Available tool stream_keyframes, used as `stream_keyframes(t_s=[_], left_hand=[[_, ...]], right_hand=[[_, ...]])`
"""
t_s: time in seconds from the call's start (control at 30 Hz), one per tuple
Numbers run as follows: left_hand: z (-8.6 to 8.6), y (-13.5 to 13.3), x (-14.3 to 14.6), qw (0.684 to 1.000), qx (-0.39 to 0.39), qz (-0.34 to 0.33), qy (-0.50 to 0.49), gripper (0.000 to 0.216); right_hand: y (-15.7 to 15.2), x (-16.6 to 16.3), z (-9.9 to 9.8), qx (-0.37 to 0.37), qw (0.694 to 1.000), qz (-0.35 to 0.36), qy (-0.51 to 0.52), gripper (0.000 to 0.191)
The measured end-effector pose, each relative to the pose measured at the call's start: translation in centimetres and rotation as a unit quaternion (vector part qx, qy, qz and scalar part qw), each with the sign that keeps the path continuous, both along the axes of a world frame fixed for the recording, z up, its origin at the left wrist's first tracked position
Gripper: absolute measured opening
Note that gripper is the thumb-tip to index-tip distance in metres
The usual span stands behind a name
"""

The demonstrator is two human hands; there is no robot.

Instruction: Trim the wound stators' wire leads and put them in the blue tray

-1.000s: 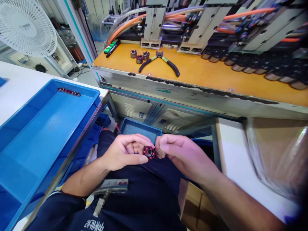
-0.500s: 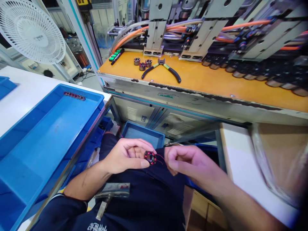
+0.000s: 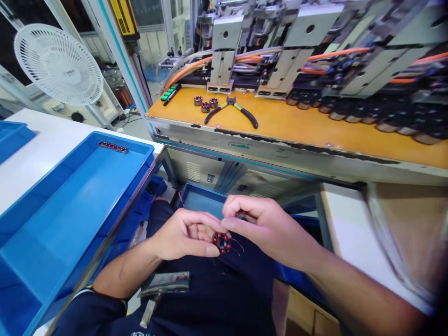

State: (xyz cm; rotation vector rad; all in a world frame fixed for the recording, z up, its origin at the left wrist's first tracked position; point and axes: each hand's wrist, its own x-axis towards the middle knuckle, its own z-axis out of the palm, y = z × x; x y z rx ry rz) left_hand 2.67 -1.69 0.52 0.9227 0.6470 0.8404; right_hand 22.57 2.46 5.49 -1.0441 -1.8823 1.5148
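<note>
My left hand (image 3: 185, 235) is closed on a small round black stator with red copper windings (image 3: 221, 243), pinched between thumb and fingers over my lap. Thin red wire ends trail from its right side. My right hand (image 3: 261, 224) hovers just above and right of the stator, fingers curled in a pinch near those wires; what it pinches I cannot make out. Both hands sit above my dark trousers, in front of a small blue bin (image 3: 200, 199).
A large blue tray (image 3: 70, 205) on the white table at left holds a row of small stators (image 3: 113, 147). The orange machine bench (image 3: 297, 126) ahead carries pliers (image 3: 231, 109), three stators (image 3: 206, 102) and markers. A white fan (image 3: 59, 65) stands far left. A tool (image 3: 161, 284) lies on my lap.
My right hand has moved from beside the stator, out to the right, then up and left over it. The view has tilted upward slightly.
</note>
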Motion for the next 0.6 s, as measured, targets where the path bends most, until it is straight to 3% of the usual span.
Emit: stream_keyframes(t_s=[0.3, 0.6], left_hand=[[0.1, 0.3, 0.6, 0.995, 0.090, 0.042, -0.032, 0.033], [0.0, 0.2, 0.4, 0.997, 0.075, 0.021, -0.024, 0.031]], right_hand=[[-1.1, 1.2, 0.0, -0.116, 0.992, -0.051, -0.003, 0.025], [-0.9, 1.1, 1.1, -0.121, 0.989, 0.025, -0.077, 0.018]])
